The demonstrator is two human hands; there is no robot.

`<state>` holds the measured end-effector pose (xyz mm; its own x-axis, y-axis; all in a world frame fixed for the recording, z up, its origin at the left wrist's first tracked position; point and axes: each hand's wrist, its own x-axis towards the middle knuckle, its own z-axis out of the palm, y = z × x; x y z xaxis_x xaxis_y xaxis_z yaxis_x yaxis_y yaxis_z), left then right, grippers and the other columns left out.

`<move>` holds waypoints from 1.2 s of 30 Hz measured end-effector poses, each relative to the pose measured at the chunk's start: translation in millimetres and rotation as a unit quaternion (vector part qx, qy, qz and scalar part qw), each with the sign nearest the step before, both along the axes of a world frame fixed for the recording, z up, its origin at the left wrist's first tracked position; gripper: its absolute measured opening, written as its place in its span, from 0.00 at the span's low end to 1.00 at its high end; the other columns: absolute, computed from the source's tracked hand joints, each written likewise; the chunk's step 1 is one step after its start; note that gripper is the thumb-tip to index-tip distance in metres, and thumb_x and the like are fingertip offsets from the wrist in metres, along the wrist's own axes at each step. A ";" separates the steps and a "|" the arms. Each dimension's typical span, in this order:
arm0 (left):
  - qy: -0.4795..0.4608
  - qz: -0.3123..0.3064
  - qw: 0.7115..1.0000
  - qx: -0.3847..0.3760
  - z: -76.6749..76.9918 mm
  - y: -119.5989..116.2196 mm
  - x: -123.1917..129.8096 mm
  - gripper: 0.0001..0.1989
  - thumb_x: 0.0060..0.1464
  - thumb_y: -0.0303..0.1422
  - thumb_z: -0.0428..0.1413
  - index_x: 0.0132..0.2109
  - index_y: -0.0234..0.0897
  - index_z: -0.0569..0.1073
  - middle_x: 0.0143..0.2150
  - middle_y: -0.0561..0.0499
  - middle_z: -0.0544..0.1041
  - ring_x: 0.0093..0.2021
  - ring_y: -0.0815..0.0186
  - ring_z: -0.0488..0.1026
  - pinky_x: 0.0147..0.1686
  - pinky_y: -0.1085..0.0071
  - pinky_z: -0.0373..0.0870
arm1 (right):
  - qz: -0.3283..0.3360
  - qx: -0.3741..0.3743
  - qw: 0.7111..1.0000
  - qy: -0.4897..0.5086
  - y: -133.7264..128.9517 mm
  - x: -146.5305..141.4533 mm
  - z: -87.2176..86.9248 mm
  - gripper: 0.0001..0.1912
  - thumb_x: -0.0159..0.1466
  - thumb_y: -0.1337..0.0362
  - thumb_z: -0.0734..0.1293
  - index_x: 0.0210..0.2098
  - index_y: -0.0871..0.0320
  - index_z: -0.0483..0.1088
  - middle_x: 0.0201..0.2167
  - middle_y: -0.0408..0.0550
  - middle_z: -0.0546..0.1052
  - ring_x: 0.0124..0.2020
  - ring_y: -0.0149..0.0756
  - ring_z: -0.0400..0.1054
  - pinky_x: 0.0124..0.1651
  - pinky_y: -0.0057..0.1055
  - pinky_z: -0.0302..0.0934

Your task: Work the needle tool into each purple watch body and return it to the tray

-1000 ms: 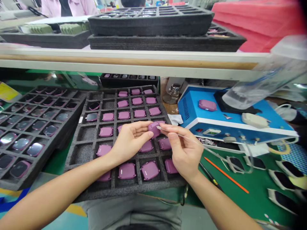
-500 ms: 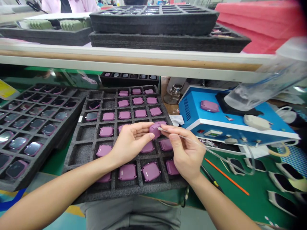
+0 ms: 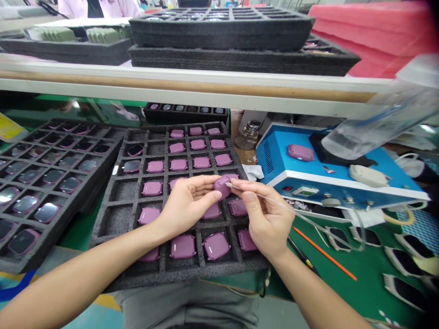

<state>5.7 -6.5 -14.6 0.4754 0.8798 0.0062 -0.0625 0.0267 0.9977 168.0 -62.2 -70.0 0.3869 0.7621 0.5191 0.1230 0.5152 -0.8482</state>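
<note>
My left hand (image 3: 187,201) pinches a purple smartwatch case (image 3: 221,186) between thumb and fingers, above a black foam tray (image 3: 118,212). In my right hand (image 3: 265,212) is the end of a thin clear tube (image 3: 279,201), its pale tip against or very close to the case. From there the tube runs right, towards a blue machine (image 3: 274,160). More purple watch cases (image 3: 183,246) lie in the tray's compartments beneath my hands, several with a row of small contacts facing up.
A second foam tray (image 3: 51,242) with dark-faced watches stands at the left. On the blue machine rest a purple case (image 3: 300,152) and a clear bottle (image 3: 363,132). An orange stick (image 3: 325,253) and pale watches (image 3: 404,292) lie at the right. Overhead runs a shelf edge (image 3: 192,87) carrying trays.
Almost nothing differs. The camera view has shifted very slightly, while both hands keep the same hold on the case and the tube.
</note>
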 end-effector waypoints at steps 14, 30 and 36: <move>0.021 -0.002 0.999 0.034 1.1 1.1 -1.2 0.18 0.55 0.32 0.67 0.53 0.32 0.82 0.53 0.43 0.85 0.53 0.54 0.83 0.58 0.61 0.79 | 0.018 0.008 1.000 0.011 1.9 -0.2 0.7 0.06 0.71 0.65 0.68 0.42 0.52 0.80 0.44 0.50 0.83 0.49 0.43 0.80 0.53 0.44 0.78; 0.052 0.015 0.997 0.053 9.6 5.0 -0.8 0.21 0.52 0.38 0.70 0.52 0.34 0.83 0.48 0.44 0.86 0.47 0.55 0.85 0.53 0.63 0.82 | 0.059 0.023 0.998 0.027 9.1 0.7 5.5 0.07 0.72 0.64 0.67 0.44 0.53 0.80 0.46 0.51 0.83 0.49 0.41 0.79 0.54 0.43 0.77; 0.065 0.022 0.996 0.056 10.4 5.9 -1.8 0.23 0.50 0.39 0.71 0.51 0.34 0.83 0.47 0.43 0.86 0.47 0.53 0.86 0.52 0.60 0.82 | 0.060 0.025 0.998 0.026 10.4 0.6 5.8 0.08 0.72 0.64 0.67 0.44 0.53 0.79 0.46 0.51 0.83 0.49 0.40 0.79 0.53 0.42 0.78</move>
